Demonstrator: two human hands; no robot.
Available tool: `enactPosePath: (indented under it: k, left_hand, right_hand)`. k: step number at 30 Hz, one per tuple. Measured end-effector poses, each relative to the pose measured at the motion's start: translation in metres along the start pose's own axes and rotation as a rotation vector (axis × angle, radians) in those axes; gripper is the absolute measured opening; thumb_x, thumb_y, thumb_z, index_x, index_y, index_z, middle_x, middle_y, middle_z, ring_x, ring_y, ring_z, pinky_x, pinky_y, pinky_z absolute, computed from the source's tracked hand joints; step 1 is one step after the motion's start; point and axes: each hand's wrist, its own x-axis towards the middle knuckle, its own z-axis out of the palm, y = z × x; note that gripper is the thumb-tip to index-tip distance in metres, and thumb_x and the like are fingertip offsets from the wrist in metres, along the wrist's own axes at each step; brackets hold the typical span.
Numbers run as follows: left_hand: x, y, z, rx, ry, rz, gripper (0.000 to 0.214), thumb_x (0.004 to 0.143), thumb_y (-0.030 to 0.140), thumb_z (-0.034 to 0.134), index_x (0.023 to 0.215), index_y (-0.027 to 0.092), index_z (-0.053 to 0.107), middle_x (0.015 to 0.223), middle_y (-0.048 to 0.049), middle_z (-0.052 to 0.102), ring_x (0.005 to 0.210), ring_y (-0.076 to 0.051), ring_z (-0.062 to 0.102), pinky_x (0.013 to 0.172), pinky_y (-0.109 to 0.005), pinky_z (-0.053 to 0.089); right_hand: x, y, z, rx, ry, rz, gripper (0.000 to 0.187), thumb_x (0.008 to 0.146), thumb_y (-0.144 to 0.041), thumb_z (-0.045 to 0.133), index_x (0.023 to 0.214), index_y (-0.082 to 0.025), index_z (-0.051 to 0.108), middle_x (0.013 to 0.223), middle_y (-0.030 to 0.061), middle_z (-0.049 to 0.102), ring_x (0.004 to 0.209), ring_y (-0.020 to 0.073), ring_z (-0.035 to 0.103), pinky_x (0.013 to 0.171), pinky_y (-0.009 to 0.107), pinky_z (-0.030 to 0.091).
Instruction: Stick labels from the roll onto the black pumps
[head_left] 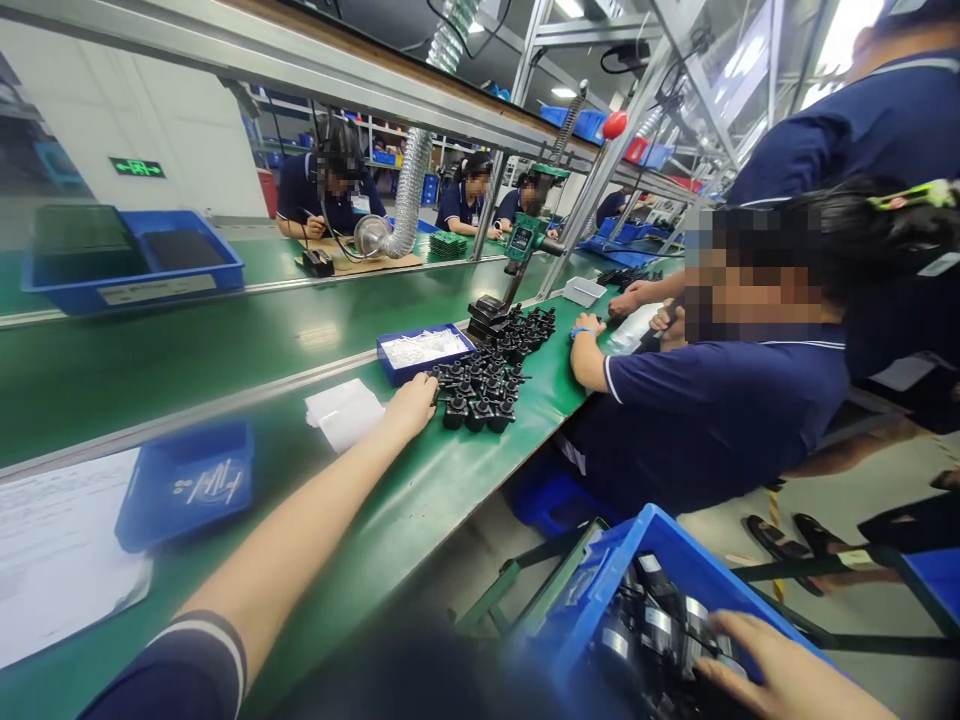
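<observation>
left hand [412, 405] is resting at the near-left edge of the black parts cluster [484, 385] on the green surface [420, 500]; can't tell if its fingers are gripping a piece. right hand [780, 665] is hanging over silver-black parts [660, 625], fingers spreading apart, in a blue crate [626, 548] standing nearer and right of the cluster. blue tray [401, 377] is sitting just left of the cluster, holding white pieces [424, 348].

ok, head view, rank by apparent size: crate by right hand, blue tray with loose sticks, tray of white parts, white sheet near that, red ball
1. Crate
2. Tray with loose sticks
3. Tray of white parts and white sheet: too alike to rank
4. Red ball
Nearness enlarges the crate.
</observation>
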Motion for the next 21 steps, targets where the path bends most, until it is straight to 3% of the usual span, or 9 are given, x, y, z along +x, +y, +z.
enactPosePath:
  k: [2, 5, 8, 10, 12, 14, 16, 18, 21]
  left_hand:
    - [-0.017, 0.002, -0.015, -0.047, 0.037, -0.004, 0.030, 0.079, 0.019, 0.065, 0.107, 0.020, 0.057, 0.113, -0.0092, 0.057, 0.102, -0.026, 0.060, 0.089, -0.038, 0.049]
    - [-0.043, 0.008, -0.039, -0.157, 0.046, -0.037, 0.031, 0.081, 0.039, 0.065, 0.105, 0.021, 0.059, 0.101, -0.0059, 0.064, 0.088, -0.022, 0.063, 0.075, -0.033, 0.051]
    - [-0.066, 0.025, -0.053, -0.413, -0.059, -0.081, 0.036, 0.076, 0.048, 0.068, 0.098, 0.020, 0.063, 0.089, -0.0033, 0.068, 0.071, -0.018, 0.062, 0.062, -0.028, 0.049]
    - [-0.078, 0.042, -0.056, -0.538, -0.142, -0.058, 0.034, 0.073, 0.045, 0.070, 0.096, 0.020, 0.064, 0.088, -0.0029, 0.069, 0.070, -0.018, 0.062, 0.061, -0.028, 0.048]
    - [-0.088, 0.060, -0.054, -0.541, -0.202, 0.011, 0.029, 0.074, 0.040, 0.070, 0.094, 0.020, 0.065, 0.087, -0.0026, 0.068, 0.073, -0.018, 0.062, 0.062, -0.027, 0.047]
    - [-0.095, 0.072, -0.052, -0.528, -0.265, 0.084, 0.028, 0.075, 0.038, 0.069, 0.096, 0.019, 0.065, 0.089, -0.0033, 0.067, 0.074, -0.018, 0.062, 0.062, -0.028, 0.048]
    - [-0.099, 0.073, -0.053, -0.534, -0.315, 0.146, 0.042, 0.076, 0.040, 0.069, 0.113, 0.021, 0.061, 0.105, -0.0059, 0.065, 0.074, -0.018, 0.063, 0.063, -0.028, 0.050]
    - [-0.100, 0.063, -0.055, -0.494, -0.282, 0.181, 0.058, 0.078, 0.043, 0.068, 0.131, 0.024, 0.050, 0.124, -0.0091, 0.057, 0.082, -0.019, 0.065, 0.071, -0.031, 0.053]
    - [-0.095, 0.031, -0.058, -0.284, -0.112, 0.180, 0.055, 0.084, 0.039, 0.063, 0.134, 0.024, 0.046, 0.131, -0.0120, 0.052, 0.104, -0.025, 0.060, 0.090, -0.040, 0.050]
  right_hand:
    - [0.021, -0.043, -0.013, 0.093, 0.023, -0.139, 0.043, 0.071, -0.057, 0.067, 0.099, -0.026, 0.072, 0.110, 0.0127, 0.072, 0.103, 0.0374, 0.066, 0.094, 0.052, 0.052]
    - [0.052, -0.126, -0.015, 0.447, -0.125, -0.348, 0.043, 0.082, -0.046, 0.064, 0.121, -0.025, 0.062, 0.116, 0.0128, 0.068, 0.101, 0.0299, 0.067, 0.089, 0.045, 0.055]
    - [0.082, -0.206, 0.006, 0.842, -0.267, -0.539, 0.064, 0.082, -0.036, 0.069, 0.140, -0.029, 0.042, 0.138, 0.0135, 0.052, 0.111, 0.0274, 0.062, 0.090, 0.045, 0.054]
    - [0.097, -0.247, 0.025, 0.923, -0.329, -0.619, 0.076, 0.079, -0.030, 0.072, 0.145, -0.030, 0.034, 0.142, 0.0134, 0.047, 0.113, 0.0275, 0.060, 0.090, 0.046, 0.054]
    - [0.106, -0.273, 0.038, 0.878, -0.280, -0.728, 0.079, 0.075, -0.026, 0.075, 0.144, -0.027, 0.037, 0.140, 0.0127, 0.050, 0.117, 0.0287, 0.057, 0.098, 0.047, 0.049]
    - [0.110, -0.278, 0.041, 0.766, -0.208, -0.821, 0.075, 0.074, -0.024, 0.075, 0.141, -0.024, 0.042, 0.138, 0.0118, 0.052, 0.122, 0.0297, 0.054, 0.106, 0.047, 0.042]
    - [0.107, -0.259, 0.033, 0.638, -0.182, -0.813, 0.068, 0.076, -0.028, 0.073, 0.139, -0.024, 0.046, 0.138, 0.0108, 0.053, 0.124, 0.0301, 0.053, 0.108, 0.046, 0.039]
    - [0.099, -0.218, 0.021, 0.510, -0.169, -0.675, 0.060, 0.079, -0.034, 0.069, 0.136, -0.026, 0.050, 0.135, 0.0097, 0.057, 0.119, 0.0303, 0.057, 0.105, 0.045, 0.044]
    - [0.074, -0.133, 0.005, 0.262, -0.083, -0.454, 0.049, 0.075, -0.045, 0.068, 0.119, -0.026, 0.064, 0.117, 0.0091, 0.069, 0.105, 0.0308, 0.066, 0.092, 0.039, 0.054]
